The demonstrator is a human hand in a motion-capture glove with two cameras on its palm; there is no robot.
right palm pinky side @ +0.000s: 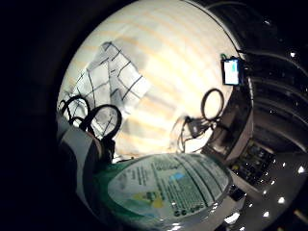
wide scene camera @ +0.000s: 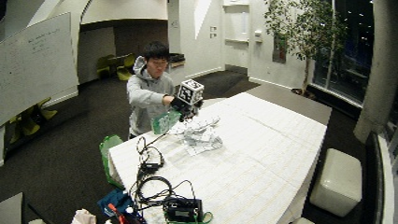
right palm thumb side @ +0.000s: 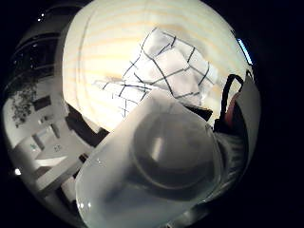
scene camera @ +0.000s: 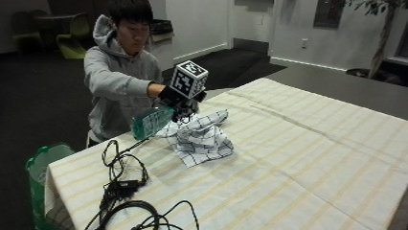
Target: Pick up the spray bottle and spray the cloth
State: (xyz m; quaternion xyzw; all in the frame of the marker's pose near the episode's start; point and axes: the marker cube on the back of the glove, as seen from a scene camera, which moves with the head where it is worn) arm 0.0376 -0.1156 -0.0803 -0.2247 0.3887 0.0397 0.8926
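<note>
**Green bottle up and tipped at the cloth**

Green-tinted plastic is what my gloved right hand (scene camera: 173, 97) has hold of: the spray bottle (scene camera: 152, 121) is lifted off the table and lies tilted, its body reaching toward the left of the outside view while its head sits under my glove, just left of frame centre. My fingers are curled round the neck of it, wrapped, not spread (whether one already rests on the trigger I cannot tell from here).

From the little-finger side of my palm the bottle's printed label (right palm pinky side: 168, 185) fills the near part of the picture; from the thumb side a pale rounded part of the bottle (right palm thumb side: 156, 166) crowds the view, with the cloth (right palm thumb side: 166, 71) just beyond it.

That cloth (scene camera: 199, 134), white with a dark check, lies crumpled on the striped tablecloth (scene camera: 306, 143), just beside and below my hand, near the middle of the outside frame. A tangle of black cables (scene camera: 124, 177) sits at the lower left, well apart from it.

So the pick-up looks done, and I judge the spraying step to be the one in hand. Next I would need the nozzle pointing down at the cloth, close above it, and then a squeeze of the trigger while keeping the bottle steady.
</note>
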